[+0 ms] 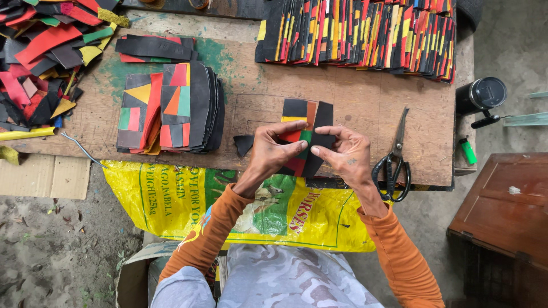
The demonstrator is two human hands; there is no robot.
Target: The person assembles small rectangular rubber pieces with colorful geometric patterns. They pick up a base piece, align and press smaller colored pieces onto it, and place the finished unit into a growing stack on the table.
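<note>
While both hands pinch patchwork piece (305, 134) between them over board (354, 97), left hand (273, 149) and right hand (348, 153) need even thumb pressure, edges aligned; scissors (394, 162) just right of right hand

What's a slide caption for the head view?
Both hands hold a patchwork piece over the board, scissors alongside.

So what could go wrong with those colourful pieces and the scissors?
The scissors lie close beside the right hand, handles at the board's edge; a bump might knock them off or nick a finger. Both hands pinch the patchwork piece in mid-air, left hand too, so loose patches could slip apart.
</note>
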